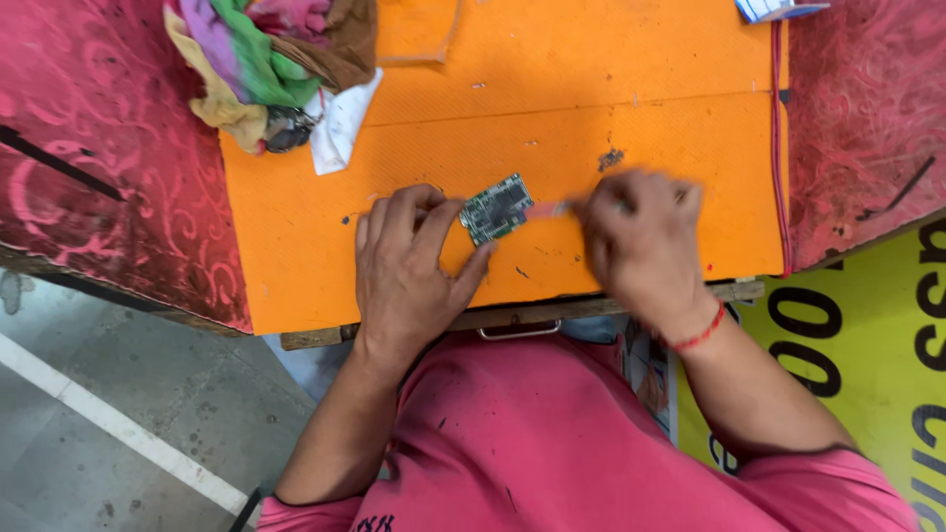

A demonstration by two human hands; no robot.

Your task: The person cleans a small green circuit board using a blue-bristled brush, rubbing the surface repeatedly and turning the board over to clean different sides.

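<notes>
1. Left hand (406, 264), just left of the frame's centre, lies palm down on the flat orange bench (680, 118). Its fingers are spread, and the thumb and fingertips pinch the lower left edges of a small green rectangular circuit board (497, 209).
2. That circuit board sits at the middle of the frame, resting on the bench and tilted, so its long axis runs from lower left to upper right.
3. Right hand (642, 246), right of centre, is blurred with motion and closed around a thin pink-handled tool (548, 209). The tool's tip points left and meets the board's right edge. What kind of tool it is cannot be made out.
4. The deciding relation: the board lies directly left of the right hand, at the end of the tool, while the left hand is the nearer one and already touches it from the lower left.
5. A red thread band (700, 335) circles the right wrist.
6. At the upper left of the frame a heap of crumpled multicoloured rags (276, 59) sits on the bench's far corner, well apart from both hands.
7. Pink patterned cloth (108, 158) covers the surfaces on either side of the bench, and grey floor (118, 394) shows at the lower left.
</notes>
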